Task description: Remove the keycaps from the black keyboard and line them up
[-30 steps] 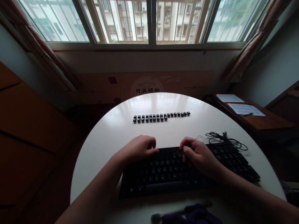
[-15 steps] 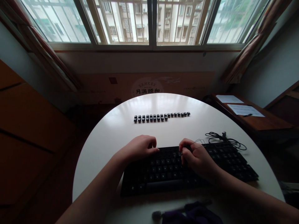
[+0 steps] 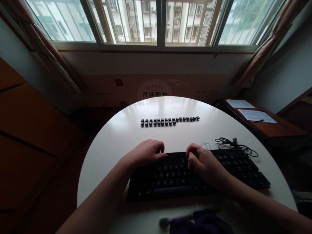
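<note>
I'm in what looks like a home: drawn-back curtains [image 3: 45, 48] flank a barred window [image 3: 161, 29] facing an apartment building [image 3: 179, 24].

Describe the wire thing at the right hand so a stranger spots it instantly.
On the white table, find the black keyboard. At the right hand over it, the wire tool pokes out. Its thin, angular loops differ from the rounded coils of the cable nearby.
</note>
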Demonstrator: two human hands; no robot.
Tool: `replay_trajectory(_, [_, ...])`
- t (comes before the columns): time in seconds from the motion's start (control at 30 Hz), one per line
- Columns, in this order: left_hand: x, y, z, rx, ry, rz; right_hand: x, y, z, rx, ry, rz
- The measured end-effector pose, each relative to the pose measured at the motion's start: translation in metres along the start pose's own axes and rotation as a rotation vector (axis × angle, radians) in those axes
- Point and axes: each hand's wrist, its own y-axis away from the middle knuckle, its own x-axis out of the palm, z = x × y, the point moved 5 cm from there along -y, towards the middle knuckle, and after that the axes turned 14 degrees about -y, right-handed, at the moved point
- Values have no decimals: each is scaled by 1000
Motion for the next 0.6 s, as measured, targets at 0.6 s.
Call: replay_trajectory(0.6, [0,0,2,-6,7,-3,2,7,-5,-162,-36,-66])
